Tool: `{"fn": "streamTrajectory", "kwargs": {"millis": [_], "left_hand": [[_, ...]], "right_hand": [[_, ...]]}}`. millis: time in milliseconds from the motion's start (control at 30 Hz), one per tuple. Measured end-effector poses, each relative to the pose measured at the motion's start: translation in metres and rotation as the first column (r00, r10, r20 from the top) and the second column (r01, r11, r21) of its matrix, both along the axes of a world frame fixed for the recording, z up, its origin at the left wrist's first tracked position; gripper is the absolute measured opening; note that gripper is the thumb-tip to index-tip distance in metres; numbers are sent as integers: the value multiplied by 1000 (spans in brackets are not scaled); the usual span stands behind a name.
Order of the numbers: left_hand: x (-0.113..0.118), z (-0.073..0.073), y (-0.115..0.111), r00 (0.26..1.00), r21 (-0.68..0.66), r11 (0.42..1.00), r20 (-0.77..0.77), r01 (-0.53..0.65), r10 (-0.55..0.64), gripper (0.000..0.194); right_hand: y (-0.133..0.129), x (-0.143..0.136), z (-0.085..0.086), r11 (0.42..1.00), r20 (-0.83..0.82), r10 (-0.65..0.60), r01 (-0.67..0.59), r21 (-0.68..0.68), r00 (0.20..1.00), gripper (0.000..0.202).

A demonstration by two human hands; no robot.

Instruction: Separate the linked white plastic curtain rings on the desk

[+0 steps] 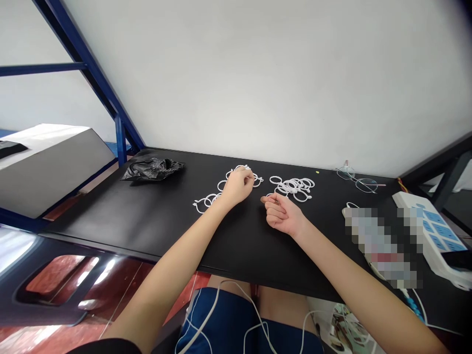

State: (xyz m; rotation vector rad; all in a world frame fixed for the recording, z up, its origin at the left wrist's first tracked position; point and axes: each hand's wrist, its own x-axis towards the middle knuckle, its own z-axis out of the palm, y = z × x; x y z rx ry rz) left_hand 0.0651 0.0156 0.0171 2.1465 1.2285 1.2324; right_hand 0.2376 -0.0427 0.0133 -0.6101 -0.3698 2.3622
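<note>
Several thin white rings (293, 186) with small knobs lie in an overlapping heap on the black tabletop. A second, looser group of white rings (210, 200) spreads out to the left. My left hand (239, 186) is over this left group with its fingers curled together, covering some rings. What its fingertips grip, if anything, is hidden. Just in front of the right heap, my right hand (283, 214) is closed, thumb and forefinger pinched together near the edge of a ring. Whether something is in that pinch I cannot make out.
A crumpled black plastic bag (152, 169) lies at the table's back left. Eyeglasses (357, 181) rest near the wall at the right. A blurred-out phone-like object (379, 246) and a white power strip (429, 236) with cables occupy the right end. A blue stool (55, 280) stands at left.
</note>
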Motion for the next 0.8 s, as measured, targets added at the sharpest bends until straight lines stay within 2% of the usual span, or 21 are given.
{"fn": "streamTrajectory", "kwargs": {"millis": [67, 133, 200, 267, 367, 467, 533, 633, 700, 800], "left_hand": [[0, 0, 3, 989, -63, 998, 147, -15, 24, 18], [2, 1, 4, 956, -208, 977, 293, 44, 19, 16], [5, 4, 2, 908, -371, 915, 419, 158, 13, 14], [8, 8, -2, 862, -471, 842, 506, 265, 12, 14], [11, 12, -6, 819, -514, 779, 574, 360, 1, 15], [11, 12, -5, 791, -519, 752, 612, 406, -4, 17], [11, 10, -4, 771, -521, 737, 636, 430, 1, 17], [12, 7, -2, 738, -513, 723, 674, 462, 7, 19], [13, 6, -3, 714, -483, 726, 700, 489, -16, 20], [15, 5, -6, 683, -426, 734, 727, 529, -71, 20]], "right_hand": [[-1, -1, 3, 996, -9, -81, 80, -48, 997, 28], [-3, -4, 6, 985, -6, -157, 156, -75, 988, 27], [-4, -6, 10, 968, 9, -235, 234, -93, 972, 28], [-4, -7, 13, 939, 35, -326, 328, -101, 945, 29], [-4, -6, 14, 874, 64, -476, 480, -72, 877, 27], [-5, -6, 13, 819, 84, -570, 573, -14, 817, 25], [-5, -8, 12, 819, 103, -573, 573, 29, 813, 25], [-6, -12, 11, 866, 153, -499, 493, 81, 853, 27], [-7, -15, 11, 907, 194, -422, 409, 102, 886, 32], [-8, -17, 12, 968, 207, -242, 222, 119, 948, 50]]}}
